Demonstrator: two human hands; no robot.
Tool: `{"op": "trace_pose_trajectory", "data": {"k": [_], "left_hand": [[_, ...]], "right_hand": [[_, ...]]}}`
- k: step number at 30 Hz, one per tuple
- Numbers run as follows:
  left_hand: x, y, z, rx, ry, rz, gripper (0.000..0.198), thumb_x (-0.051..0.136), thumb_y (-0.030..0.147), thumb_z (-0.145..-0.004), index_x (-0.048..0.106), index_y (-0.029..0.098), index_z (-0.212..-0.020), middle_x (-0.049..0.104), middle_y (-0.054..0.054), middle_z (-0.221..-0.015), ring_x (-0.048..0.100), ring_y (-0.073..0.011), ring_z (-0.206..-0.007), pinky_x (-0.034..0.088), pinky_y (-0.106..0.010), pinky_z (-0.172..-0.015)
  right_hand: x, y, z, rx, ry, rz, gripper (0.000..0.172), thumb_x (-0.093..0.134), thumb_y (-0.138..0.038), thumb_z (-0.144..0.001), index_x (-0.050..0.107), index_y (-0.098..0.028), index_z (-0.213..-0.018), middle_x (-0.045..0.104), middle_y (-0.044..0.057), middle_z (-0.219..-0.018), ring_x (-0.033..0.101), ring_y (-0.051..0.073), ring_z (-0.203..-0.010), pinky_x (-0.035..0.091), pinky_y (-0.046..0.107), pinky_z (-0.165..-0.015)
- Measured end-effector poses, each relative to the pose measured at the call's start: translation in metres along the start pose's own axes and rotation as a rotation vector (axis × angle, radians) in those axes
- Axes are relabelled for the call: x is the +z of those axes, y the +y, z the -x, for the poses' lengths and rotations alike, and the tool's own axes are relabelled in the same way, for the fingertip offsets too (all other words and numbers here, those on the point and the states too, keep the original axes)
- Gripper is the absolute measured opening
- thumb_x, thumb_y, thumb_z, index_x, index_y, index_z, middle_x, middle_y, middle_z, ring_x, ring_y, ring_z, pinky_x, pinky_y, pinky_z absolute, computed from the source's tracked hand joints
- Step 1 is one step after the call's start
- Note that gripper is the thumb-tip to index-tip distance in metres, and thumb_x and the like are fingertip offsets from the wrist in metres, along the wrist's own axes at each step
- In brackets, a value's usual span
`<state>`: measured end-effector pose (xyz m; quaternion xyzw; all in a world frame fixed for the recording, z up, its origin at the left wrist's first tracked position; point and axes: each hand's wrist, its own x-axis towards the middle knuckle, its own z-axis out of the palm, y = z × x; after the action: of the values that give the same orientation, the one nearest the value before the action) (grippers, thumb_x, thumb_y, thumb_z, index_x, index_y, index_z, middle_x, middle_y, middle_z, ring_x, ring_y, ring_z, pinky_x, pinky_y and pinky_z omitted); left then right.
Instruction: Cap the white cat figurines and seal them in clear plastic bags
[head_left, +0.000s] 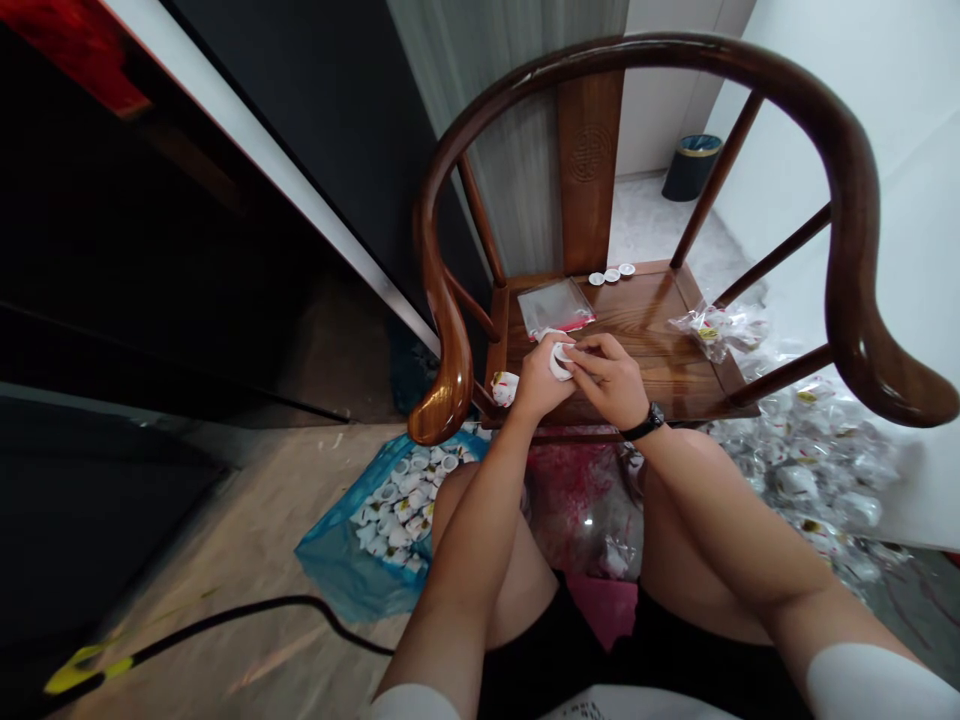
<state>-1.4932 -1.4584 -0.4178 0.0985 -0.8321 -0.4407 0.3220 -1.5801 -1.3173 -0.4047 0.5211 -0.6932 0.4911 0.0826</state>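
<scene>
My left hand [541, 382] is closed around a small white hollow piece [557, 362], its round opening turned up toward me. My right hand [613, 378], with a dark wristband, has its thumb and fingertips pressed together at that opening; whatever may be between them is hidden. Both hands are over the front of a wooden chair seat [660, 375]. Beside my left hand sits another white piece [505, 388] with red and gold marks. Behind the hands lies a clear plastic bag [551, 303] with a red edge. Several round white caps [612, 275] line the seat's back.
A blue bag [337, 560] of white pieces is open on the floor, left of my knee. Wrapped pieces [810, 470] are heaped at right; one wrapped bundle [716, 328] rests at the seat's right edge. The curved armrest [855, 200] surrounds the seat. A black cable [247, 608] crosses the floor.
</scene>
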Motion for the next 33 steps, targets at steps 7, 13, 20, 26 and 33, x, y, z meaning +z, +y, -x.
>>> {"op": "trace_pose_trajectory", "data": {"k": [7, 13, 20, 26, 33], "left_hand": [[0.001, -0.002, 0.000, -0.006, 0.029, 0.044, 0.042, 0.078, 0.013, -0.076, 0.065, 0.023, -0.114, 0.077, -0.003, -0.106, 0.072, -0.0172, -0.090, 0.055, -0.027, -0.082], [-0.004, -0.007, -0.002, -0.053, 0.135, 0.100, 0.046, 0.088, 0.025, -0.071, 0.065, 0.022, -0.111, 0.075, 0.000, -0.098, 0.067, -0.0140, -0.079, 0.052, -0.024, -0.072], [-0.012, -0.010, 0.001, -0.039, 0.158, 0.086, 0.047, 0.091, 0.039, -0.073, 0.065, 0.021, -0.109, 0.075, -0.001, -0.099, 0.068, -0.0147, -0.081, 0.054, -0.026, -0.075], [-0.017, -0.009, 0.005, 0.014, 0.188, -0.004, 0.046, 0.088, 0.034, -0.076, 0.065, 0.021, -0.113, 0.075, -0.002, -0.101, 0.070, -0.0157, -0.082, 0.056, -0.026, -0.077], [-0.018, -0.005, 0.009, 0.226, 0.000, -0.261, 0.039, 0.078, 0.021, -0.084, 0.065, 0.022, -0.120, 0.075, -0.007, -0.118, 0.074, -0.0221, -0.108, 0.058, -0.034, -0.097]], "right_hand": [[-0.001, 0.001, 0.000, -0.029, -0.044, 0.016, 0.036, 0.058, -0.036, -0.104, 0.077, -0.036, -0.135, 0.069, 0.010, -0.126, 0.065, 0.029, -0.118, 0.057, 0.052, -0.105], [0.002, 0.002, 0.006, -0.105, -0.221, 0.145, 0.058, 0.062, -0.046, -0.103, 0.059, -0.026, -0.157, 0.050, 0.015, -0.163, 0.046, 0.037, -0.150, 0.040, 0.061, -0.124], [0.006, 0.011, 0.006, -0.006, -0.445, 0.120, 0.057, 0.049, -0.044, -0.110, 0.044, -0.036, -0.166, 0.018, 0.010, -0.181, 0.019, 0.035, -0.168, 0.025, 0.072, -0.128], [0.007, 0.010, 0.009, -0.015, -0.411, -0.001, 0.058, 0.050, -0.039, -0.109, 0.042, -0.037, -0.167, 0.023, 0.010, -0.180, 0.025, 0.035, -0.166, 0.029, 0.068, -0.128], [-0.007, 0.031, -0.003, -0.066, -0.176, -0.224, 0.023, 0.068, -0.035, -0.101, 0.084, -0.037, -0.119, 0.056, 0.008, -0.143, 0.056, 0.029, -0.137, 0.047, 0.055, -0.120]]}}
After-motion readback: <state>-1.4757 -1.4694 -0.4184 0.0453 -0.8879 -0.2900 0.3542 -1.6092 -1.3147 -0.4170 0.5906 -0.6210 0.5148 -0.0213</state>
